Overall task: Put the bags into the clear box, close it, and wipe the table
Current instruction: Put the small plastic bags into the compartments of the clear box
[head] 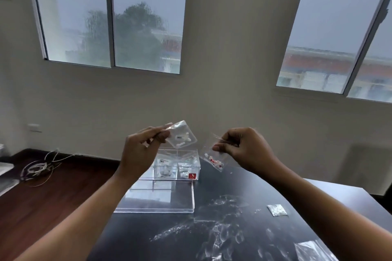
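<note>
Above the table, my left hand (140,150) pinches a small clear bag of white pieces (183,136) between thumb and fingers. To the right, my right hand (244,148) pinches a second clear bag holding red and white pieces (213,160), which hangs down. Both bags hover over the open clear box (178,165) at the table's far end; a few bags lie inside its compartments. The box's clear lid (157,199) lies flat on the black table (148,237), just in front of the box.
More small clear bags lie on the table at the right (276,210) and near the front right edge (311,250). Clear wrinkled plastic or wet smears (222,224) spread across the tabletop. A tangle of cables (38,168) lies on the wooden floor at the left.
</note>
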`<state>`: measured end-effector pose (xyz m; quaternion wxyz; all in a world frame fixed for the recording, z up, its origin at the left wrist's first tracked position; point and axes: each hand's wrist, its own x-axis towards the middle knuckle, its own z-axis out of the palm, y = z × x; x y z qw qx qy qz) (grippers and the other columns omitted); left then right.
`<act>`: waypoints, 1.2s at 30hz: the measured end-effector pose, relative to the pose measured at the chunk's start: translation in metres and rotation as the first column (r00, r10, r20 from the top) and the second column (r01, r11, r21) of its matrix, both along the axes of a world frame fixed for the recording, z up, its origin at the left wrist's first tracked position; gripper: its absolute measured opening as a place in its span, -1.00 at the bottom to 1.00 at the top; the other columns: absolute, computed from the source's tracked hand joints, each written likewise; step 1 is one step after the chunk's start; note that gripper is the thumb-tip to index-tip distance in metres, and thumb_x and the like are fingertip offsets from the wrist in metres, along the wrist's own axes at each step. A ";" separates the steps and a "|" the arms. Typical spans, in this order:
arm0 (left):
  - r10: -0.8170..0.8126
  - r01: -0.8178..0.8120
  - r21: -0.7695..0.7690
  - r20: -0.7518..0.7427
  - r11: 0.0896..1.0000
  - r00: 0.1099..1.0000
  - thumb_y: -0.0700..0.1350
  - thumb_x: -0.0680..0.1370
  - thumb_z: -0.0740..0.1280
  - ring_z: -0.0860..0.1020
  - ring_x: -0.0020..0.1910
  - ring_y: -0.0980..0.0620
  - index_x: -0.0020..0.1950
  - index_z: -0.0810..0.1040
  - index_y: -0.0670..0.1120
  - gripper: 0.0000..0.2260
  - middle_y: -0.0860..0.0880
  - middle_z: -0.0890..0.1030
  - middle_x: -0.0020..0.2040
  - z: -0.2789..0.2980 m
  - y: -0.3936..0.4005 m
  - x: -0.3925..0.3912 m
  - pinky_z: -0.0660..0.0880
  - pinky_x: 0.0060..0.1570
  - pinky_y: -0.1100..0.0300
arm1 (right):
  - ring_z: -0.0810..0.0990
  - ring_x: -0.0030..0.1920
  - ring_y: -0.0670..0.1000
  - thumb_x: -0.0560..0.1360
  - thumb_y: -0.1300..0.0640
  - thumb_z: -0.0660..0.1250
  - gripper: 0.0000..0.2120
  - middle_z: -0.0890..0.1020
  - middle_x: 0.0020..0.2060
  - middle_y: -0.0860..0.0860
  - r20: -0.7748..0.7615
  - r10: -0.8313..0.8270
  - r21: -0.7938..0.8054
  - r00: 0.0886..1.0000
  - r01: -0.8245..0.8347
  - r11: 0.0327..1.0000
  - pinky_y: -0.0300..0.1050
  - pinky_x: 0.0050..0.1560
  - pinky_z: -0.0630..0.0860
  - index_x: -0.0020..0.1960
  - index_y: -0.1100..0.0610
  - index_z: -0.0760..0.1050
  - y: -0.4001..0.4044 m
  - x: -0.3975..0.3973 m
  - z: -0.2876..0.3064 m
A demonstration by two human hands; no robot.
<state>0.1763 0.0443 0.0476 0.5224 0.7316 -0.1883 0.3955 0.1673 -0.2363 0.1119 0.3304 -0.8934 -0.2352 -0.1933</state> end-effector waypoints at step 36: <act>0.717 -0.480 0.719 -0.036 0.502 0.696 0.05 0.48 0.24 0.41 0.12 -0.12 0.36 0.56 0.01 -0.54 -0.01 0.53 0.08 -0.055 0.065 0.028 0.21 0.08 -0.03 | 0.68 -0.14 -0.11 0.51 0.40 0.24 -0.66 0.73 -0.24 -0.11 -0.235 0.045 -0.264 0.971 -0.109 0.958 -0.08 0.12 0.56 -0.13 -0.05 0.54 0.136 0.091 -0.061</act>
